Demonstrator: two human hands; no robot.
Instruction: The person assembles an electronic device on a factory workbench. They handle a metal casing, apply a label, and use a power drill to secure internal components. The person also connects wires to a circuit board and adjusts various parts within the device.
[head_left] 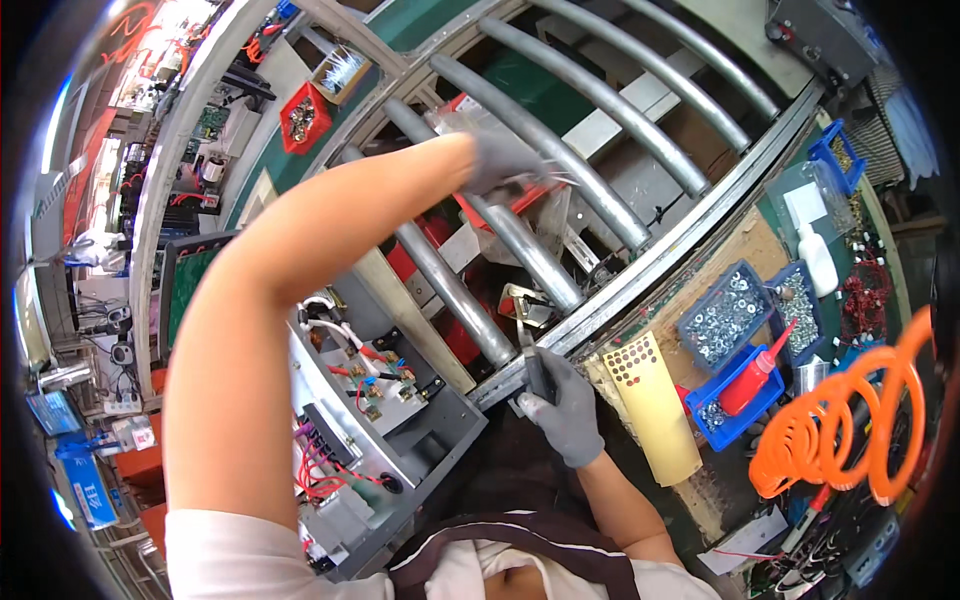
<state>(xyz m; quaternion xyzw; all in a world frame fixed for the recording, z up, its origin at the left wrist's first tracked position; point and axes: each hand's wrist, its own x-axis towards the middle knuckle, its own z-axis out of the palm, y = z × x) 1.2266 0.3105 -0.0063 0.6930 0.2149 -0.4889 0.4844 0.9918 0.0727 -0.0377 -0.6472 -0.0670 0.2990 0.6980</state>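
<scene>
My left hand (505, 165), in a grey glove, reaches across the metal rollers. Motion smears its fingers, so whether it grips anything cannot be told. Just below it, a clear plastic bag (545, 225) lies among the rollers. My right hand (568, 408), also gloved in grey, is closed around a slim dark hand tool (536, 372) near the conveyor's front rail. The tool points away from me; its exact kind is unclear. To the left sits an open grey metal casing (440, 445) with red, white and purple wires and a white board inside.
On the right bench lie blue trays of small metal fasteners (725, 312), a red bottle (748, 385), a white bottle (817, 262) and a yellow sheet with dark dots (655, 415). A coiled orange hose (840, 420) hangs at far right. A red bin (304, 118) stands at back left.
</scene>
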